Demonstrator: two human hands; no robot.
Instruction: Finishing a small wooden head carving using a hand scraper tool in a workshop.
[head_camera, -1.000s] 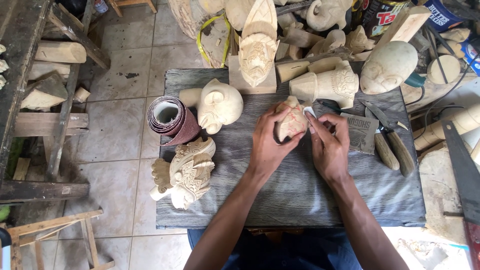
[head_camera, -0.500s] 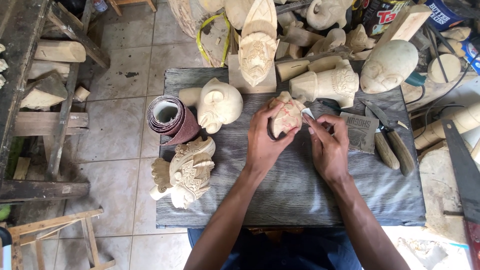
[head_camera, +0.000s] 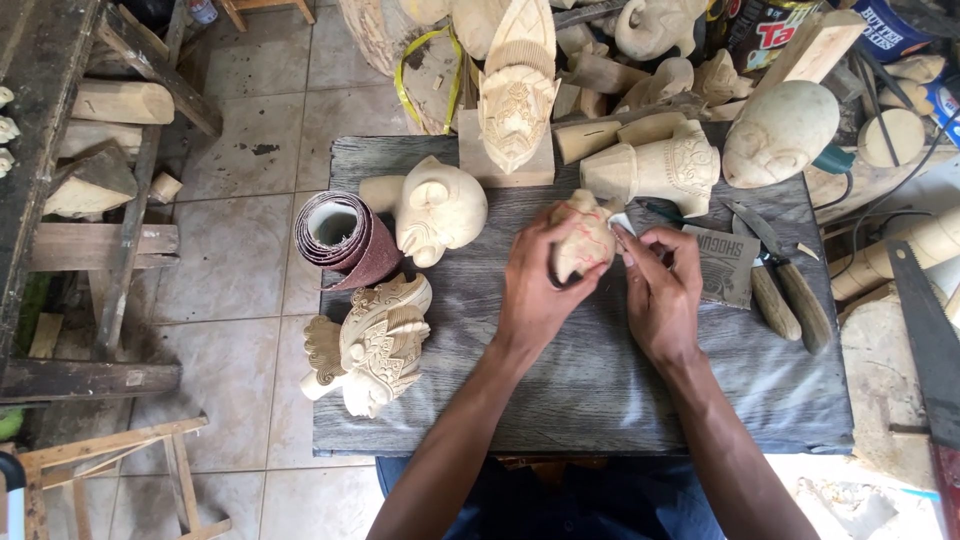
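Spanning the view, the grey tabletop (head_camera: 600, 400) carries a sandpaper roll (head_camera: 345, 238) and round-headed carving (head_camera: 440, 208). Left hand (head_camera: 540, 290) fingers close around a small wooden carving (head_camera: 583, 240) above mid-tabletop; right hand (head_camera: 662, 290) fingers pinch a small pale piece (head_camera: 622, 222) touching it.

- Grey board (head_camera: 600, 400) spans the middle; both hands over its centre.
- Left hand (head_camera: 535, 290) wraps small carved wooden head (head_camera: 583, 240); right hand (head_camera: 660, 290) just right of it, fingertips touching it.
- Sandpaper roll (head_camera: 345, 238) at board's left edge; round-headed carving (head_camera: 435, 208) just right of roll.
- Ornate crested carving (head_camera: 370, 345) nearer the person than the roll, overhanging left edge.
- Two wooden-handled knives (head_camera: 785, 290) right of right hand.
- Hand saw (head_camera: 925, 320) off board, far right.
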